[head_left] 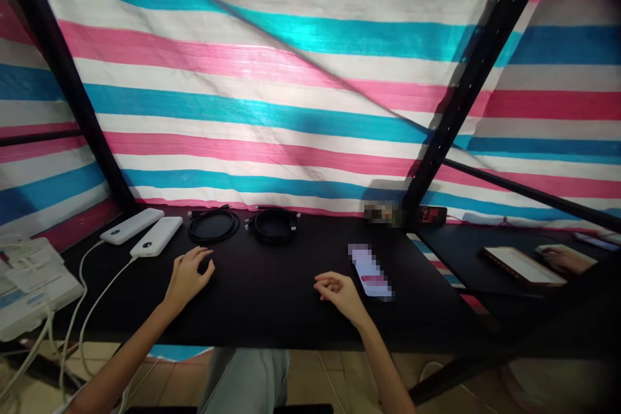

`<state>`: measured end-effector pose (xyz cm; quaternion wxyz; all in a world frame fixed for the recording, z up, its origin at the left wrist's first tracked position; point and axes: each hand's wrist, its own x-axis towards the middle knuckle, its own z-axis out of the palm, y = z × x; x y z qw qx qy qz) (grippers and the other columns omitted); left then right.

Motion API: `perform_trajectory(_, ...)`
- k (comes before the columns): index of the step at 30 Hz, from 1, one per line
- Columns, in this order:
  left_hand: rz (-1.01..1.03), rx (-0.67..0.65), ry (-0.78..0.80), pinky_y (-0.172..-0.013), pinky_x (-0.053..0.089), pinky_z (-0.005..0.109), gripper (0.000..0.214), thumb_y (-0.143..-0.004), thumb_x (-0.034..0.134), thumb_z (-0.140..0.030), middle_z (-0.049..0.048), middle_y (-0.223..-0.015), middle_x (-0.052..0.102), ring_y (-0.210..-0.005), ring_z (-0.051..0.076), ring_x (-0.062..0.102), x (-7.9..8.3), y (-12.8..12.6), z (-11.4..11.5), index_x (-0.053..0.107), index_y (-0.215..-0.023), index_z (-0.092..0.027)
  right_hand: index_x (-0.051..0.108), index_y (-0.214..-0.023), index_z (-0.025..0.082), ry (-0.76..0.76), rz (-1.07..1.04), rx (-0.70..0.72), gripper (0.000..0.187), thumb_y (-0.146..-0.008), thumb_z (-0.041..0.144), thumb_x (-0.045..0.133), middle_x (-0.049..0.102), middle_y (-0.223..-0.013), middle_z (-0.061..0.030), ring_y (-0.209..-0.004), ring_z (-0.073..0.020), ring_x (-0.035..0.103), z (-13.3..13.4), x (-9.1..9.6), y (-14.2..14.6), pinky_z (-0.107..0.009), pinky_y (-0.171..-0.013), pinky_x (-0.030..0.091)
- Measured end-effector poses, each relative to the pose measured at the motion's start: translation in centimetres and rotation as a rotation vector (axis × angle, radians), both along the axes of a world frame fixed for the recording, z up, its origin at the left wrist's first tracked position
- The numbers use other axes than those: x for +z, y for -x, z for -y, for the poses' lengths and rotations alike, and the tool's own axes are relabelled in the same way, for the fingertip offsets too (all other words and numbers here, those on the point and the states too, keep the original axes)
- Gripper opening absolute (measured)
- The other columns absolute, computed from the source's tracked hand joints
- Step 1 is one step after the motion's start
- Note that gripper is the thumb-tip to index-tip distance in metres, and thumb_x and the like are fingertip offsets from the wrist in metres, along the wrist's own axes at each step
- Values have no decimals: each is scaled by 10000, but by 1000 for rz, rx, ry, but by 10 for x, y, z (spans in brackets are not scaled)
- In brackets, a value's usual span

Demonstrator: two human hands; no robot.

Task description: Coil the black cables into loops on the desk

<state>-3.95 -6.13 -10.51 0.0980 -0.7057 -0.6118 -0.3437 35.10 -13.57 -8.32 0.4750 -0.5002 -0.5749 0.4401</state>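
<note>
My left hand point(188, 273) rests on the black table point(272, 310) with its fingers spread and slightly curled, holding nothing. It lies just below two white power banks point(143, 231) and a coiled black cable point(213, 225). My right hand point(339, 292) hovers low over the table with the fingers loosely bent and apart, empty. A phone point(371, 270) with a lit, blurred screen lies just to its right. A second coiled black cable point(274, 224) sits at the back middle.
White cables run from the power banks off the table's left edge toward white boxes point(29, 284). A black frame post point(460, 97) slants up at the right. On a neighbouring table lies a tablet point(521, 265), with another person's hand point(563, 260) beside it. A striped tarp hangs behind.
</note>
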Motion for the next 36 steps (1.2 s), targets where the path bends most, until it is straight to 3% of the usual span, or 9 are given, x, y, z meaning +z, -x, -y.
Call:
perform_trajectory(5, -44, 85, -13, -974, 310, 406, 364, -786, 431, -359, 126, -1140, 640, -1155, 273, 523, 2, 1, 1, 634, -1025, -175, 678, -825, 136, 3, 57, -3, 347, -650, 432, 723, 676, -704, -51, -550, -138, 604, 1, 3, 2, -284, -564, 511)
perform_trajectory(12, -95, -127, 24, -979, 319, 369, 303, -803, 420, -262, 76, -1174, 632, -1182, 233, 513, 9, -10, -13, 670, -970, -225, 659, -889, 154, 10, 69, 8, 341, -690, 427, 700, 661, -703, -41, -569, -152, 608, -3, -2, 2, -285, -560, 509)
perform_trajectory(16, -64, -67, -5, -933, 346, 367, 287, -813, 423, -283, 82, -1097, 647, -1052, 229, 580, 9, -10, -25, 661, -957, -212, 661, -890, 165, 17, 95, 0, 333, -702, 439, 683, 665, -700, -42, -551, -153, 602, -3, -2, 3, -281, -532, 497)
perform_trajectory(23, -58, 191, 95, -859, 368, 407, 448, -784, 470, -528, 111, -1005, 596, -963, 286, 538, 13, -10, -51, 626, -1023, -183, 682, -880, 187, 2, 222, -3, 231, -738, 366, 644, 694, -720, -33, -564, -146, 590, -2, -1, 2, -254, -515, 446)
perform_trajectory(28, -82, 145, 182, -846, 360, 391, 400, -774, 489, -551, 83, -935, 607, -939, 269, 532, 16, -11, -56, 646, -897, -205, 687, -867, 190, 13, 235, -6, 198, -737, 330, 636, 698, -726, -35, -574, -144, 590, -1, 3, 3, -253, -539, 450)
perform_trajectory(34, -154, 142, 170, -861, 353, 396, 471, -759, 506, -561, 103, -1036, 586, -996, 286, 503, 15, -11, -55, 610, -1050, -205, 689, -861, 186, -11, 215, -24, 202, -727, 328, 638, 698, -719, -36, -569, -141, 592, -2, -1, 3, -255, -542, 460)
perform_trajectory(36, -173, 166, 186, -848, 361, 394, 451, -775, 484, -553, 107, -1027, 581, -983, 289, 504, 15, -10, -57, 619, -1012, -194, 688, -864, 181, -24, 208, -21, 208, -729, 331, 638, 695, -712, -36, -570, -139, 592, -2, -4, 2, -249, -534, 455)
